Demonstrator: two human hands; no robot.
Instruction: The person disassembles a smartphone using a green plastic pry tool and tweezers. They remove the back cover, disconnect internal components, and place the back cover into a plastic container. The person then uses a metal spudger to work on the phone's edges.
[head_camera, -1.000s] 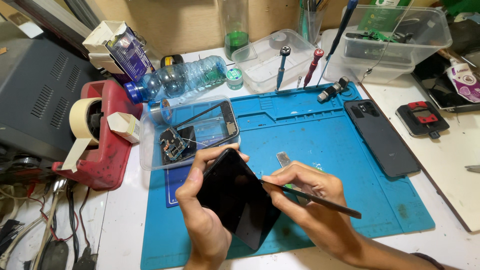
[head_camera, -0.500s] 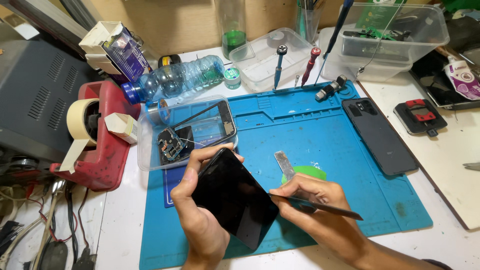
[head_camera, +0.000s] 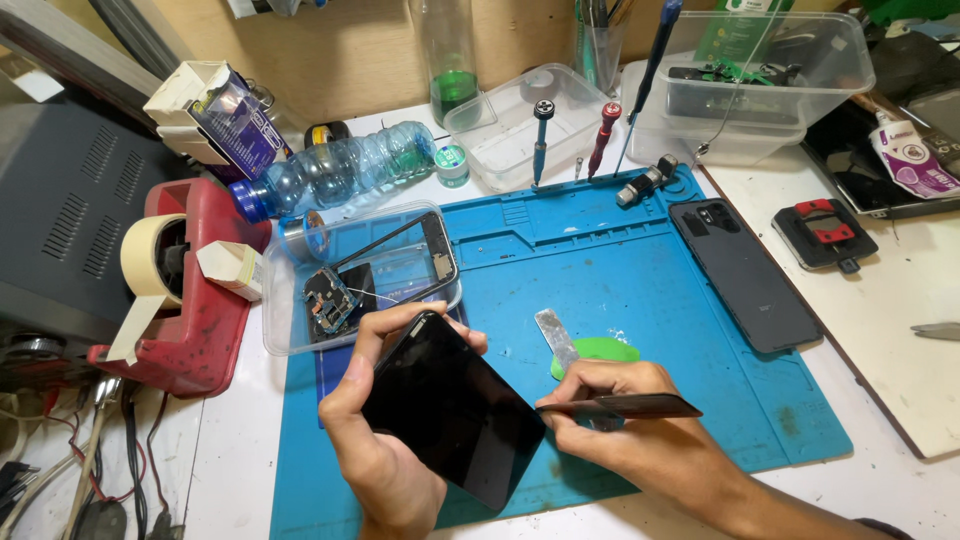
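— Cluttered white surface with a blue work mat over it. What's on the left?

— Red tape dispenser at the edge, then a clear tray holding a phone frame and a small circuit board, with a plastic bottle lying behind it.

— And the hands?

— Left hand is curled around a dark phone screen, fingers on its edges, raised just above the mat. Right hand is pinched shut on a thin dark pry tool, tip at the screen's right edge.

— How will that screen handle?

— Light, stiff, slick glass, likely brittle; best gripped by the edges, I'd judge.

— Anything crowding it?

— A metal spudger and green pick just behind the right hand; a black back cover lies well apart, further right.
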